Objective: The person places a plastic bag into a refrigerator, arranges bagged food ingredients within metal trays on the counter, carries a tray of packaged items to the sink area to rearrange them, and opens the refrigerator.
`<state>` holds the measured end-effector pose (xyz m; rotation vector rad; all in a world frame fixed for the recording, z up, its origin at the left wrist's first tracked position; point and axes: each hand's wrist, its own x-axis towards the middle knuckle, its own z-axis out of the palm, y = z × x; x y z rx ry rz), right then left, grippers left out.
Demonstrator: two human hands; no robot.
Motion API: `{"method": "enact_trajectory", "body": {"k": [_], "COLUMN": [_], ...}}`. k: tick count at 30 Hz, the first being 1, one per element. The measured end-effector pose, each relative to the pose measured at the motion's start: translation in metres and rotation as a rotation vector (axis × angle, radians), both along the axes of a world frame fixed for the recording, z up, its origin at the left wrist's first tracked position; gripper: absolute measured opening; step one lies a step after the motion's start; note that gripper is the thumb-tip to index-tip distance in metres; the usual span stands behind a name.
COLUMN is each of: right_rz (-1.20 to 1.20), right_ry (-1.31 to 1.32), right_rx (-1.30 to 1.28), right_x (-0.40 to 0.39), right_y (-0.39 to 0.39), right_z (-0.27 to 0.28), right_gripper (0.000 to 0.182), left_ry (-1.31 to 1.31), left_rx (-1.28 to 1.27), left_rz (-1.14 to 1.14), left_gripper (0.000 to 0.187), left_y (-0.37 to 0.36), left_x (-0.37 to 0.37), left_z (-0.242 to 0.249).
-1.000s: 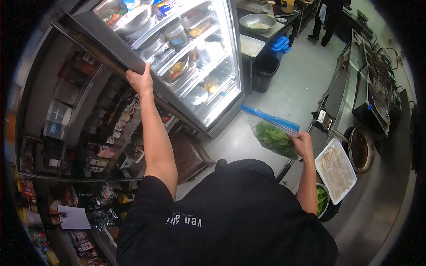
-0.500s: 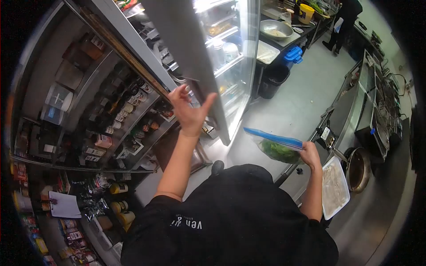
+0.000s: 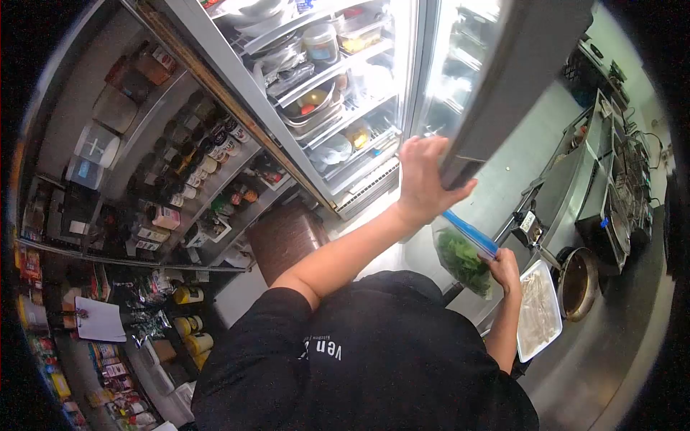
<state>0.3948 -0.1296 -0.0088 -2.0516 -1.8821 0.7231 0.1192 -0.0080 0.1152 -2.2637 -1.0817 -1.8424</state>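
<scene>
The fridge door [image 3: 496, 108] had just swung over to the right side of the fridge [image 3: 237, 93], which left the lit shelves uncovered and within view from the front edge. The left hand [image 3: 422, 183] was raised at the edge of the door, its fingers loosely parted and the thumb stuck out wide, gripping nothing; whether the palm pressed on the door could not be told. The right hand [image 3: 505, 270] was closed, pinching one end of the blue zip strip [image 3: 471, 235] of a plastic bag [image 3: 460, 262]. The bag hung tilted from that grip, between the door and the left edge of the metal counter [image 3: 596, 359]. Its film was clear, thin and slack, and the green leaves [image 3: 463, 255] inside looked soft, crinkled and loosely bunched. The door's frame was flat, grey and straight-sided around shiny glass. On the fridge shelves, a round tub [image 3: 320, 43] with cloudy walls stood above a smooth metal bowl [image 3: 313, 104] with red and yellow food in it. Along the counter's left edge, a white tray [image 3: 540, 309] with rounded corners and a pale, streaky surface lay just beside a round, dark pan [image 3: 577, 284] with a worn rim.
</scene>
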Motion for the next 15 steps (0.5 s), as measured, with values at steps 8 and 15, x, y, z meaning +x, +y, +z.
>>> {"method": "enact_trajectory", "body": {"k": [8, 15], "right_rz": [0.030, -0.022], "right_ry": [-0.246, -0.230], "right_rx": [-0.164, -0.239], "right_x": [0.011, 0.030], "right_y": [-0.017, -0.040], "right_z": [0.022, -0.003], "right_gripper": [0.019, 0.021], "left_ry": [0.124, 0.164], "left_rx": [-0.164, -0.147], "left_rz": [-0.069, -0.132], "left_gripper": [0.097, 0.100], "left_y": [-0.004, 0.008], "left_x": [0.070, 0.124], "left_z": [-0.002, -0.015]}}
